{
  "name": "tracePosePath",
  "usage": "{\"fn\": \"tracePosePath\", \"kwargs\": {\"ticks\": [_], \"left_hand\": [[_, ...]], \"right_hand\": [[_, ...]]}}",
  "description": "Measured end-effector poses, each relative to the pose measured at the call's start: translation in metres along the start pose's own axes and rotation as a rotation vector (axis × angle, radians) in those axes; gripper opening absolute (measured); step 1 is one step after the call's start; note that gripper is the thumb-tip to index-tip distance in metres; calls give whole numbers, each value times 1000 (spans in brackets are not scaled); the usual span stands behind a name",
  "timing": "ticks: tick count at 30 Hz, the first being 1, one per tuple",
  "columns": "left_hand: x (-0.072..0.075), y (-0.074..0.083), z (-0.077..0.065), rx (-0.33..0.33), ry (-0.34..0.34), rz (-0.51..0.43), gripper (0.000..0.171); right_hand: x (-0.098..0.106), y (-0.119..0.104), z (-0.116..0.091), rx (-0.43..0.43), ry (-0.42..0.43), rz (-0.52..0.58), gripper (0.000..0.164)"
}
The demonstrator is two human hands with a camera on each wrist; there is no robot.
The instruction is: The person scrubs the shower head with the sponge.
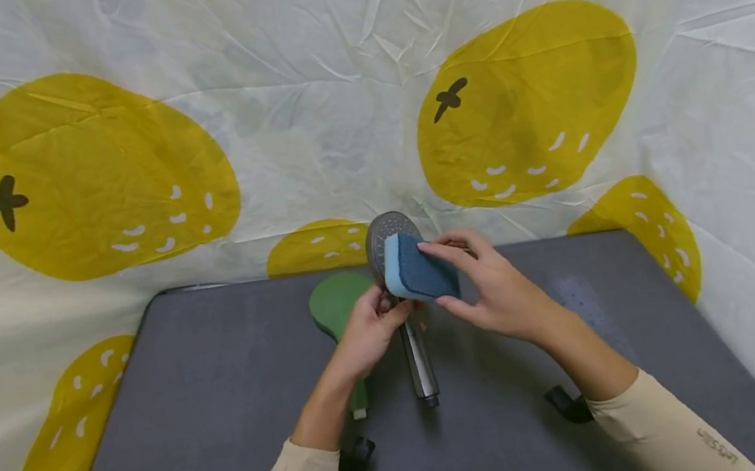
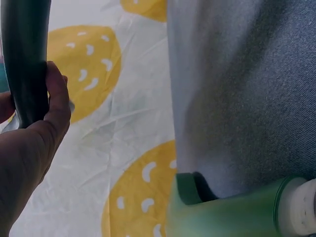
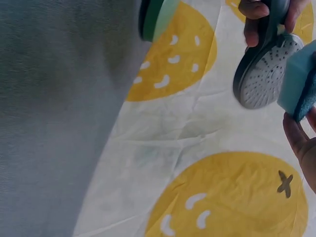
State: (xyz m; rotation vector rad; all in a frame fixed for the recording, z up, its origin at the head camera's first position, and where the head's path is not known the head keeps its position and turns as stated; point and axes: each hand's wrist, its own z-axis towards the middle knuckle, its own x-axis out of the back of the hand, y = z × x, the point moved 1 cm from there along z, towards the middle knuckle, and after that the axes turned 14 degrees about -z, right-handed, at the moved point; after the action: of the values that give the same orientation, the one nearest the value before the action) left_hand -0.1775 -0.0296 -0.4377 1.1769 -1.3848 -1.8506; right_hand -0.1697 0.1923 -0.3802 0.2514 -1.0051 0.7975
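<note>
In the head view my left hand (image 1: 368, 336) grips a grey handheld shower head (image 1: 421, 367) just below its round head, spray face towards me. My right hand (image 1: 505, 295) pinches a blue sponge (image 1: 433, 272) between thumb and fingers. The sponge's dark scouring side faces right, and its light blue side overlaps the spray face. From the right wrist view, the light side of the sponge (image 3: 296, 74) is right at the nozzle face (image 3: 266, 79). Behind my left hand lies a green handheld shower head (image 1: 338, 301), its handle pointing towards me.
A dark grey cloth-covered table (image 1: 230, 430) spreads under both hands. Behind it hangs a pale curtain (image 1: 318, 111) with large yellow fruit prints. Black straps (image 1: 566, 404) hang by both wrists. The green shower head's handle (image 2: 232, 215) is close in the left wrist view.
</note>
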Motion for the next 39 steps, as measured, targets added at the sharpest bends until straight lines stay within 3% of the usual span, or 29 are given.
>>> {"fn": "tracePosePath", "kwargs": {"ticks": [6, 14, 17, 21, 26, 29, 32, 36, 39], "left_hand": [[-4, -1, 2, -23, 0, 44, 38], [-10, -3, 6, -132, -35, -22, 38], [-11, -5, 6, -165, 16, 13, 36], [-14, -7, 7, -150, 112, 58, 36], [-17, -7, 8, -131, 160, 34, 33], [-17, -8, 7, -153, 140, 27, 31], [-17, -8, 7, -165, 67, -17, 30], [-19, -7, 7, -133, -31, -109, 34], [-18, -8, 6, -99, -59, -128, 44]], "right_hand": [[3, -7, 16, 34, -36, -47, 74], [9, -13, 25, 129, -29, -162, 70], [10, -15, 27, 157, -23, -195, 70], [11, -16, 26, 182, -19, -239, 71], [12, -18, 22, 175, -21, -272, 71], [11, -18, 23, 164, -22, -277, 70], [13, -18, 26, 160, -11, -290, 68], [15, -16, 32, 143, 2, -318, 66], [16, -12, 38, 126, 8, -329, 67]]}}
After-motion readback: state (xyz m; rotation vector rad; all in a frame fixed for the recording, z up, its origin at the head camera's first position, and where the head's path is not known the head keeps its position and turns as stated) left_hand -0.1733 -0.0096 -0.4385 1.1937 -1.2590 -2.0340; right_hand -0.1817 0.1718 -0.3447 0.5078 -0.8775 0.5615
